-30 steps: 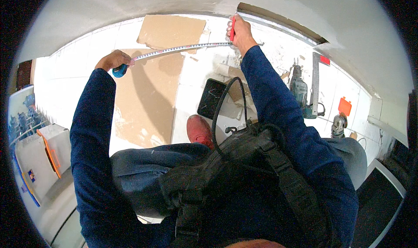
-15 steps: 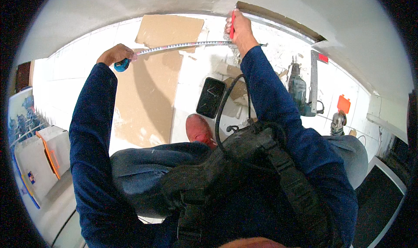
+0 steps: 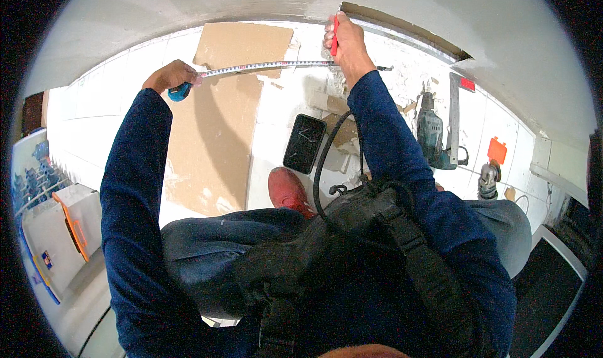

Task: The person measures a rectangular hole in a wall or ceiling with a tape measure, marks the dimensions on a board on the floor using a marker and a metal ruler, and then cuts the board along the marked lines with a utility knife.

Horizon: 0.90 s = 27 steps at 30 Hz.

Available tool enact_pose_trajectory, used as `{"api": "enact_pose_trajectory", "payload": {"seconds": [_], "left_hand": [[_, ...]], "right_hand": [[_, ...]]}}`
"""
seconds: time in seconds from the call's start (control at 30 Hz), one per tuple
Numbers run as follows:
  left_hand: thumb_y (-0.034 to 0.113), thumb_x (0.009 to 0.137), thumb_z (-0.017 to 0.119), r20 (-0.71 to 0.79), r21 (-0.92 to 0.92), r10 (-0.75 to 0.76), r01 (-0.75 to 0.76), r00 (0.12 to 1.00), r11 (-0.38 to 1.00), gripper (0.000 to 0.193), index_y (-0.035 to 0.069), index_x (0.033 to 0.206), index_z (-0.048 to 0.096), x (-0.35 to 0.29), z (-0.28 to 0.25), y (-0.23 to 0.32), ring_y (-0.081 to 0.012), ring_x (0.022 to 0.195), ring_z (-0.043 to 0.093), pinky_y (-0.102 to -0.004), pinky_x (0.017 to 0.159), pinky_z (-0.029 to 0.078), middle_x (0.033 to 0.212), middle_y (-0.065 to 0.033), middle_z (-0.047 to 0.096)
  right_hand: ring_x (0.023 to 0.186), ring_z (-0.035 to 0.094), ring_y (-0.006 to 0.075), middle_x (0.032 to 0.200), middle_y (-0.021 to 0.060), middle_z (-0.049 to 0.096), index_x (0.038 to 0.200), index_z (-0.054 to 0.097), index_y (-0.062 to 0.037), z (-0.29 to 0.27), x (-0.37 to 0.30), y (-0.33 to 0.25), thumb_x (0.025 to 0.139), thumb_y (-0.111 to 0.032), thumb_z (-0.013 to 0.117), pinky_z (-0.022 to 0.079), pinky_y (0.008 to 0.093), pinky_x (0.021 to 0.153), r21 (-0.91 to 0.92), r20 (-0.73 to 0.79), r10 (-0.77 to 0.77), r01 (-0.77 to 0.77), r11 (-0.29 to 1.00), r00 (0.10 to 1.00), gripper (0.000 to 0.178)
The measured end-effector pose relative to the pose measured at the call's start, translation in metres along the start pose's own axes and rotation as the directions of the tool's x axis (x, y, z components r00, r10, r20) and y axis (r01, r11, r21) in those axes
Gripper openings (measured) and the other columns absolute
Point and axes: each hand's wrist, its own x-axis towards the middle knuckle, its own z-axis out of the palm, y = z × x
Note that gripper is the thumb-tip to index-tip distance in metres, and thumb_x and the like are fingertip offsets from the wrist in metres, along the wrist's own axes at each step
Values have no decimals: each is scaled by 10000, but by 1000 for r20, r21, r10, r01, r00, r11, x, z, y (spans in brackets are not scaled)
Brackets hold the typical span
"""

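Note:
My left hand (image 3: 168,76) is closed around a blue tape measure (image 3: 179,93) at the left. Its pale blade (image 3: 264,65) runs out to the right over a brown board, passes at my right wrist, and shows its end just beyond. My right hand (image 3: 352,44) grips a slim red pencil or marker (image 3: 335,36) with the tip up. That tip is at the wall, by the left end of a long narrow cut-out (image 3: 402,26). Whether it touches the wall I cannot tell.
Brown board (image 3: 213,150) lies on the white tiled floor. By my red shoe (image 3: 289,188) is a black rounded rectangular thing (image 3: 304,144). To the right are a power drill (image 3: 429,132), a metal square (image 3: 453,106) and an orange lid (image 3: 497,150). A pale box (image 3: 63,226) stands left.
My left hand and the tape measure have shifted slightly to the right, and the blade's end sits a little further past my right wrist. My right hand holds almost the same place.

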Motion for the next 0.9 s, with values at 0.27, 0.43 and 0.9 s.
{"api": "enact_pose_trajectory", "payload": {"seconds": [0.27, 0.43, 0.9], "left_hand": [[273, 729, 713, -58, 56, -14, 18, 998, 998, 283, 25, 863, 737, 8, 3, 7, -186, 692, 594, -340, 698, 486, 772, -84, 696], [284, 717, 718, -13, 42, -26, 26, 1000, 999, 283, 40, 859, 741, 9, 0, 2, -178, 667, 570, -341, 668, 474, 731, -62, 672], [303, 725, 718, 5, 75, 21, -21, 1000, 997, 318, 76, 945, 747, 6, -4, 34, -206, 717, 591, -364, 713, 491, 815, -85, 709]], "right_hand": [[488, 378, 98, 646, 11, 434, 962, 485, -15, 1, 1, -1, 1001, -300, 412, 319, 238, 407, 100, 24, 26, -28, 995, 999, 297], [484, 376, 97, 644, -1, 431, 1003, 478, -21, -1, 2, -1, 992, -316, 432, 314, 249, 406, 5, 48, -27, 27, 1000, 999, 299], [454, 377, 104, 581, -12, 412, 835, 493, -91, -15, 15, -4, 972, -330, 450, 313, 250, 412, 358, 267, 99, -194, 914, 959, 278]]}}
